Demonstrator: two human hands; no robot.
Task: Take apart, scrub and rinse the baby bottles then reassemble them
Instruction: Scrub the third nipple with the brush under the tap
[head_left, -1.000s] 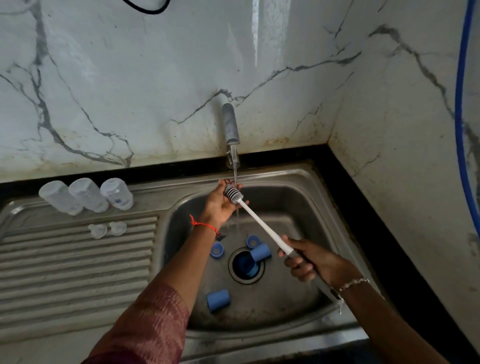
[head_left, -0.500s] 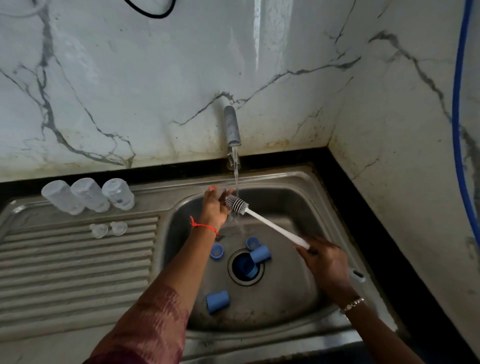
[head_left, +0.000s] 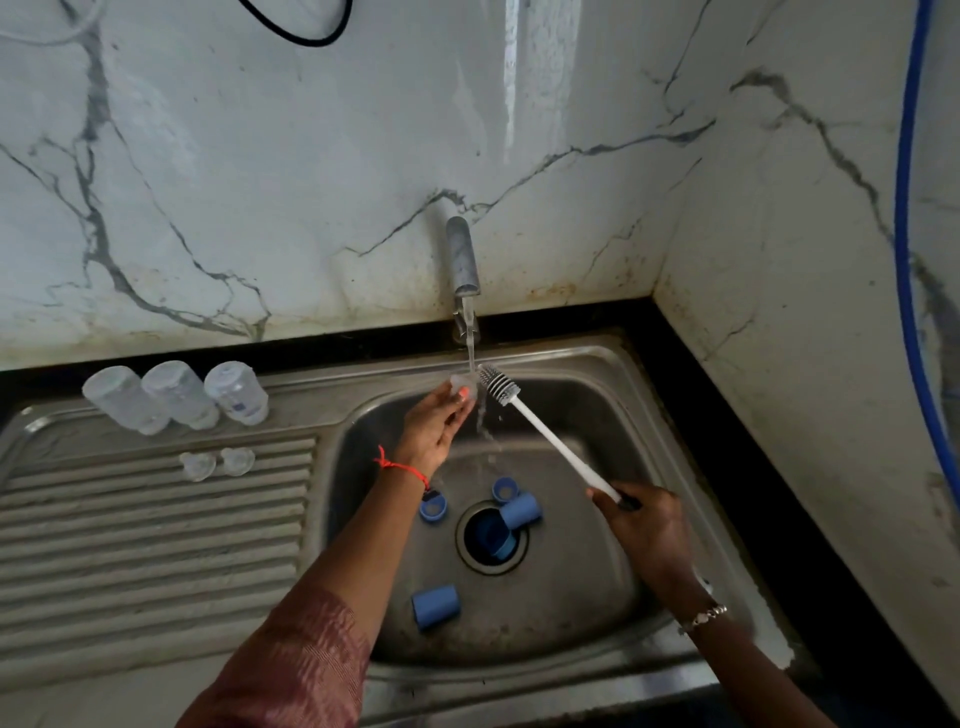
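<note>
1. Head view: the left hand (head_left: 434, 423) was seen raised over the sink basin (head_left: 587, 415), its fingers curled round a small clear teat (head_left: 461, 385), which was held under the water stream (head_left: 471, 343) from the tap (head_left: 462, 257)
2. The right hand (head_left: 647, 527) was closed round the lower end of the bottle brush (head_left: 550, 441); the white handle was slanted up and to the left, and the bristle head was placed just beside the held teat at the edge of the stream. Contact between the two could not be determined
3. Three clear bottles (head_left: 179, 392) were laid on their sides in a close row at the back of the ribbed drainboard (head_left: 156, 545)
4. Two loose teats (head_left: 197, 465) were set side by side on the drainboard, just in front of the bottles
5. Blue parts were recorded on the basin floor: two blue rings (head_left: 432, 506) near the drain (head_left: 470, 558), one blue cap (head_left: 521, 512) lying across the drain's edge, a second cap (head_left: 436, 607) nearer the front wall, and another blue piece (head_left: 493, 540) inside the drain opening
6. A red thread (head_left: 400, 466) was noted on the left wrist and a bracelet (head_left: 704, 616) on the right; a blue hose (head_left: 903, 260) was seen against the right wall
</note>
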